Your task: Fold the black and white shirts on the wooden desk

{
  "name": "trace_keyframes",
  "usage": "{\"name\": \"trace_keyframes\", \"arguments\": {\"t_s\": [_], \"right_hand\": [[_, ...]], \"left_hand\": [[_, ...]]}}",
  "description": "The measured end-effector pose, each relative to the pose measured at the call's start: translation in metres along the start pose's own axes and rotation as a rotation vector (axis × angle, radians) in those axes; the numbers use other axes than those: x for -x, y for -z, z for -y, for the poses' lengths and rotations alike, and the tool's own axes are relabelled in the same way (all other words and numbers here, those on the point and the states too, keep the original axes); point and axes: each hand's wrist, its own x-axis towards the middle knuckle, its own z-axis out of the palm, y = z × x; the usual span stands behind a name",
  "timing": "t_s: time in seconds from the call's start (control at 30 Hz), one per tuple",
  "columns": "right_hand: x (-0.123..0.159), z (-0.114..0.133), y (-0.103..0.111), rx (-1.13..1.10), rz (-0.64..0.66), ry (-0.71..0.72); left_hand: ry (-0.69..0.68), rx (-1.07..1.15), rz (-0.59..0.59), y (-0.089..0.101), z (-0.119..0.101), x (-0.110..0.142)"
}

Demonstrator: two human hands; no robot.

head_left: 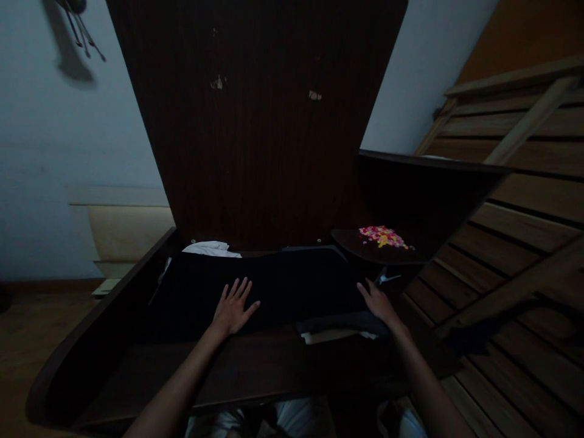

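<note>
A black cloth point(292, 283) lies spread flat over the dark wooden desk point(255, 371). My left hand point(233, 309) rests on it near the middle, palm down with the fingers spread. At the cloth's right end my right hand point(376, 302) lies with its fingers stretched out, close to a small pale tool point(387, 278) that looks like scissors, too dim to be sure. Light fabric point(212, 248) shows behind the cloth's back left edge. Under its front right edge a grey and white folded layer point(337, 334) sticks out.
A pile of small pink, red and yellow pieces point(382, 236) lies on a corner shelf point(349, 240) at the right. The desk's tall back panel point(269, 140) rises ahead. Raised side edges bound the desk, and wooden slats point(515, 243) stand to the right.
</note>
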Motion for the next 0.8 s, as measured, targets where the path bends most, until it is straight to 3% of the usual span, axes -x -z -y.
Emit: {"name": "trace_keyframes", "arguments": {"t_s": [0.2,0.37,0.53,0.7,0.8], "right_hand": [[0.008,0.000,0.025,0.019,-0.125,-0.022],[0.023,0.007,0.039,0.093,-0.161,-0.154],[0.044,0.017,0.026,-0.402,0.036,-0.342],[0.046,0.024,0.003,-1.050,-0.233,-0.301],[0.051,0.019,-0.003,-1.064,-0.276,-0.199]], "left_hand": [[0.018,-0.001,0.050,0.006,-0.002,0.000],[0.018,-0.003,0.022,0.009,-0.005,0.002],[0.101,-0.047,-0.053,0.011,-0.007,0.007],[0.185,-0.094,-0.081,0.011,0.008,0.032],[0.255,-0.134,-0.116,0.012,0.025,0.053]]}}
